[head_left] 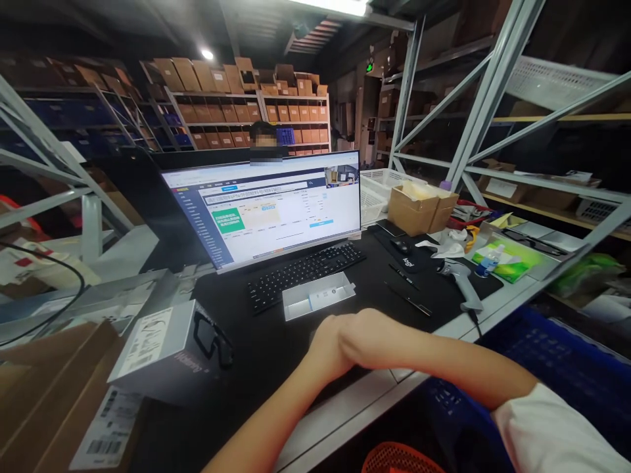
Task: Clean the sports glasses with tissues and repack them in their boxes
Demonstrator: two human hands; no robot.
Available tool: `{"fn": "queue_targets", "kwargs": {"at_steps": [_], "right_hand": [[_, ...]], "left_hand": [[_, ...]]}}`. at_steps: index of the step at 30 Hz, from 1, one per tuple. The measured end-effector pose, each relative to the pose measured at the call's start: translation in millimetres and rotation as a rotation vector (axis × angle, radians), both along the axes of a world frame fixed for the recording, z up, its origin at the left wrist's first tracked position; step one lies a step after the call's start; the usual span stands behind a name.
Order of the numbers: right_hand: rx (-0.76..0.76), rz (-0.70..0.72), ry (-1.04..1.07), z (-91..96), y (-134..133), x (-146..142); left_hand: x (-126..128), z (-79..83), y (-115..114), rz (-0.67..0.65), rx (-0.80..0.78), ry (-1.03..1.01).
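Observation:
My left hand (326,341) and my right hand (363,334) are close together over the front of the black desk mat, the right overlapping the left. Their backs face me and the fingers are hidden, so I cannot see whether they hold anything. Just beyond them lies an open, shallow white box (296,309) with a printed white piece (326,297) inside. Behind that box is a black keyboard (305,272), in front of a lit monitor (276,217).
At left stand a printed box (158,341) and a cardboard carton (59,394). To the right lie a handheld scanner (461,282), pens (408,299), a mouse (401,246) and a small bottle (489,261). An orange basket (399,456) is below the desk edge. A person is behind the monitor.

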State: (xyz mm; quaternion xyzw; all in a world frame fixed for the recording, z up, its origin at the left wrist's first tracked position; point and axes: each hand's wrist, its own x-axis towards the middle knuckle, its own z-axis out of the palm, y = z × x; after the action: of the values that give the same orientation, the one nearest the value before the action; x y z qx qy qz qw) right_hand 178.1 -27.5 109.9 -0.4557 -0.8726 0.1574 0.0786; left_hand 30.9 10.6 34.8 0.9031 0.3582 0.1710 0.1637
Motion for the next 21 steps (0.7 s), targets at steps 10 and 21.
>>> {"fn": "queue_targets", "kwargs": {"at_steps": [10,21], "right_hand": [[0.226,-0.241,0.051,-33.5,-21,34],[0.407,-0.162,-0.013,-43.9,-22,22]], "left_hand": [[-8,-3.6,1,0.003,-0.022,-0.330],[-32,3.9,-4,0.064,0.219,-0.511]]}}
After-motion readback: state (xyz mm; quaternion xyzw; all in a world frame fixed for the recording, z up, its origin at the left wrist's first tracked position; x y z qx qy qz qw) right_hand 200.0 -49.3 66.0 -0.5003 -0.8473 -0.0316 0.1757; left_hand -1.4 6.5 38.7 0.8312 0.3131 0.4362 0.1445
